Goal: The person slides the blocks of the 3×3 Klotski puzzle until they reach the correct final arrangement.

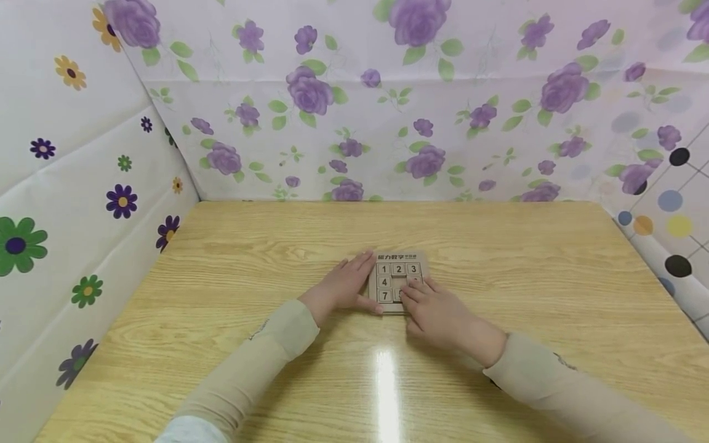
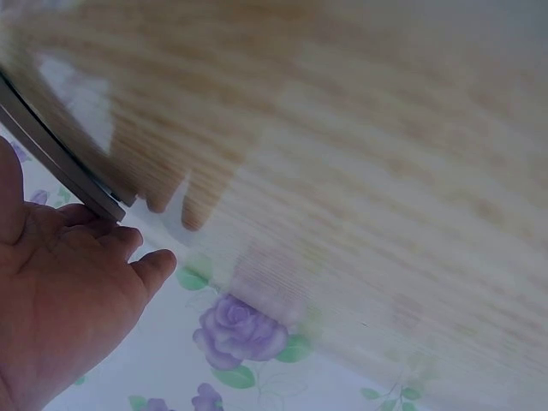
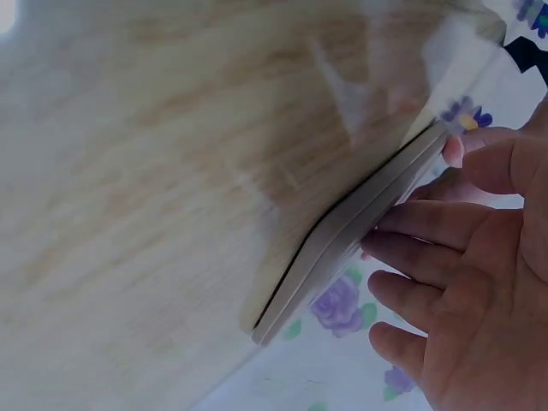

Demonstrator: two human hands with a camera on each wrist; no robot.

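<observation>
A flat sliding number puzzle (image 1: 398,257) lies on the wooden table, with a light brown frame and square numbered tiles. Tiles 1, 2, 3, 4 and 7 are readable, and a bare slot shows in the middle. My left hand (image 1: 344,286) holds the puzzle's left side, its thumb at the lower left corner and fingers along the edge. The fingertips of my right hand (image 1: 443,315) rest on the lower right tiles and partly hide them. In the right wrist view the puzzle's edge (image 3: 342,231) is seen side-on beside loosely extended fingers.
The wooden table (image 1: 266,240) reflects a bright light strip in front of the puzzle. A white cloth with purple flowers (image 1: 354,98) hangs behind the table. Patterned cloths also stand along the left side (image 1: 66,172) and right side (image 1: 672,227).
</observation>
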